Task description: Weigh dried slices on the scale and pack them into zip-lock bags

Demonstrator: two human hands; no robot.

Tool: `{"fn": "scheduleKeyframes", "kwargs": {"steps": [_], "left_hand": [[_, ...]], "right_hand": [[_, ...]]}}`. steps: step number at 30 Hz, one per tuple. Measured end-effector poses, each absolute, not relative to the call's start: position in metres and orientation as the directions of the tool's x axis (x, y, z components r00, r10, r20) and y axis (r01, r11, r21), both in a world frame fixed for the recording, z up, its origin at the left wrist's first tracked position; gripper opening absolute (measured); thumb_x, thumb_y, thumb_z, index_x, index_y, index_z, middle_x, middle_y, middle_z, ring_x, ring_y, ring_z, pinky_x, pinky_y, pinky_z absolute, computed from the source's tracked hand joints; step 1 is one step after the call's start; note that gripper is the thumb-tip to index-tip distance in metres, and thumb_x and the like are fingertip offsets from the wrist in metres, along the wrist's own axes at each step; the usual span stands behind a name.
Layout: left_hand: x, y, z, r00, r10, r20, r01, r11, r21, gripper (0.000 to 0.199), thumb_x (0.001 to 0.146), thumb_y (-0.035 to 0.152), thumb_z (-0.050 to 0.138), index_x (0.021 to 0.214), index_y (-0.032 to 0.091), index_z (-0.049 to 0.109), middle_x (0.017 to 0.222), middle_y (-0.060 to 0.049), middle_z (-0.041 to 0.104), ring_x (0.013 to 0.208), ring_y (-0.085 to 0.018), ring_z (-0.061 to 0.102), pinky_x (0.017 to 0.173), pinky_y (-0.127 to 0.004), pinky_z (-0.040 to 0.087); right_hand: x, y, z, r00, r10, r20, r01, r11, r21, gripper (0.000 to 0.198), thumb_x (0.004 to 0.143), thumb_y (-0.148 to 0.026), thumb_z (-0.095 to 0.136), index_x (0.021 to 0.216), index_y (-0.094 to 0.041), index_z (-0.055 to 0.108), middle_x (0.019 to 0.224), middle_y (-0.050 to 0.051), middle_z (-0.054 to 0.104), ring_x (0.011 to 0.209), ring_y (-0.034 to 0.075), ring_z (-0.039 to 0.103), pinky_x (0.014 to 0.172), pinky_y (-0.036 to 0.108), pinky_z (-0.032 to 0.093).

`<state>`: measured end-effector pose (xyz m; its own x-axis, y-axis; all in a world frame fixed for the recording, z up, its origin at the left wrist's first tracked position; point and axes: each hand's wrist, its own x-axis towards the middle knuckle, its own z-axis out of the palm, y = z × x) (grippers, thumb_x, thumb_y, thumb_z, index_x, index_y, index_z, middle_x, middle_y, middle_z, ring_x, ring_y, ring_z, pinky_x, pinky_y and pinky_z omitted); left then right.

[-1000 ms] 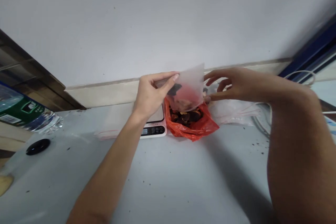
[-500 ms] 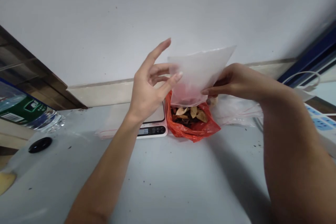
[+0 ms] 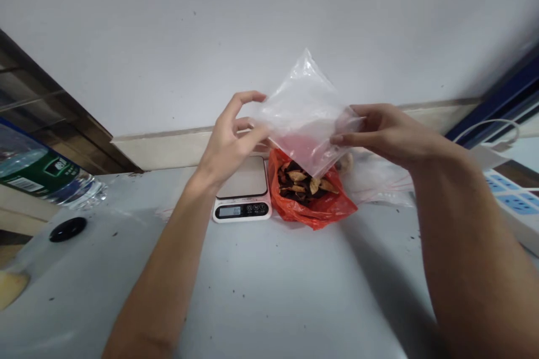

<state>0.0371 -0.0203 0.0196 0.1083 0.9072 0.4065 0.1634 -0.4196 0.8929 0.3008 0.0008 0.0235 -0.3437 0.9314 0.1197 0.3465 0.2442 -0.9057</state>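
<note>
A clear plastic bag (image 3: 305, 104) is held up between my two hands, tilted onto one corner. My left hand (image 3: 236, 137) has its fingertips on the bag's left corner. On the other side my right hand (image 3: 379, 132) pinches the right corner between thumb and fingers. Right below hangs open a red plastic bag (image 3: 314, 216) with dried brown slices (image 3: 309, 182) inside; its red shows through the clear film. Beside it stands a white kitchen scale (image 3: 244, 185), its display reading what looks like 0.0 and its plate partly behind my left hand.
More clear plastic bags (image 3: 381, 179) lie right of the red bag. A power strip (image 3: 511, 199) with a white cable is at the far right. To the left are a large water bottle (image 3: 46, 171) and a black oval object (image 3: 68, 229). A wall (image 3: 168, 39) rises behind the table.
The clear bag has turned so that one corner points up and another down. My left fingers have closed in onto its left side. The view has shifted slightly.
</note>
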Motion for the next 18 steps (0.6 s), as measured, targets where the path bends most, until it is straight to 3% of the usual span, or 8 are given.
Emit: {"fn": "scheduleKeyframes", "kwargs": {"steps": [2, 6, 9, 12, 15, 18], "left_hand": [[0.03, -0.02, 0.022, 0.097, 0.92, 0.38, 0.181, -0.392, 0.902, 0.017, 0.085, 0.028, 0.076, 0.1, 0.021, 0.072, 0.08, 0.001, 0.073, 0.082, -0.018, 0.077, 0.071, -0.026, 0.065], [0.024, -0.017, 0.023, 0.081, 0.903, 0.423, 0.248, -0.429, 0.869, 0.026, 0.081, 0.038, 0.087, 0.094, 0.018, 0.078, 0.087, -0.003, 0.079, 0.087, -0.02, 0.08, 0.078, -0.027, 0.066], [0.024, -0.015, 0.021, 0.065, 0.898, 0.436, 0.262, -0.437, 0.86, 0.023, 0.079, 0.034, 0.091, 0.087, 0.016, 0.08, 0.082, -0.003, 0.08, 0.077, -0.019, 0.08, 0.077, -0.028, 0.066], [0.021, -0.015, 0.02, -0.03, 0.894, 0.446, 0.212, -0.431, 0.877, 0.017, 0.082, 0.029, 0.09, 0.085, 0.016, 0.08, 0.078, -0.002, 0.079, 0.076, -0.018, 0.079, 0.077, -0.029, 0.066], [0.011, -0.018, 0.021, -0.075, 0.921, 0.383, 0.162, -0.368, 0.916, 0.014, 0.083, 0.026, 0.089, 0.084, 0.016, 0.079, 0.075, -0.001, 0.079, 0.076, -0.018, 0.079, 0.079, -0.031, 0.066], [-0.009, -0.021, 0.025, -0.105, 0.943, 0.315, 0.215, -0.287, 0.933, 0.011, 0.083, 0.023, 0.087, 0.083, 0.016, 0.079, 0.074, -0.002, 0.079, 0.076, -0.019, 0.079, 0.078, -0.031, 0.065]], "right_hand": [[0.299, 0.0, 0.025, -0.336, 0.928, 0.159, 0.326, 0.273, -0.905, 0.04, 0.06, -0.049, 0.095, 0.072, -0.022, 0.069, 0.068, -0.002, 0.067, 0.063, 0.014, 0.058, 0.06, 0.028, 0.046], [0.295, 0.001, 0.026, -0.472, 0.877, 0.087, 0.407, 0.305, -0.861, 0.041, 0.064, -0.056, 0.09, 0.076, -0.02, 0.075, 0.07, 0.001, 0.072, 0.061, 0.016, 0.062, 0.057, 0.029, 0.049], [0.293, 0.004, 0.022, -0.445, 0.893, 0.068, 0.436, 0.282, -0.855, 0.043, 0.063, -0.055, 0.092, 0.084, -0.021, 0.076, 0.07, 0.001, 0.073, 0.059, 0.017, 0.063, 0.053, 0.029, 0.049], [0.29, 0.006, 0.016, -0.415, 0.908, 0.06, 0.421, 0.25, -0.872, 0.04, 0.063, -0.052, 0.093, 0.077, -0.021, 0.074, 0.067, 0.001, 0.07, 0.057, 0.016, 0.06, 0.052, 0.029, 0.047], [0.282, 0.004, 0.013, -0.415, 0.908, 0.053, 0.357, 0.216, -0.909, 0.042, 0.066, -0.056, 0.09, 0.074, -0.019, 0.073, 0.067, 0.003, 0.071, 0.056, 0.015, 0.059, 0.051, 0.028, 0.045], [0.264, 0.001, 0.014, -0.349, 0.928, 0.133, 0.281, 0.238, -0.93, 0.043, 0.065, -0.055, 0.092, 0.077, -0.019, 0.07, 0.065, 0.002, 0.07, 0.056, 0.015, 0.059, 0.051, 0.028, 0.046]]}}
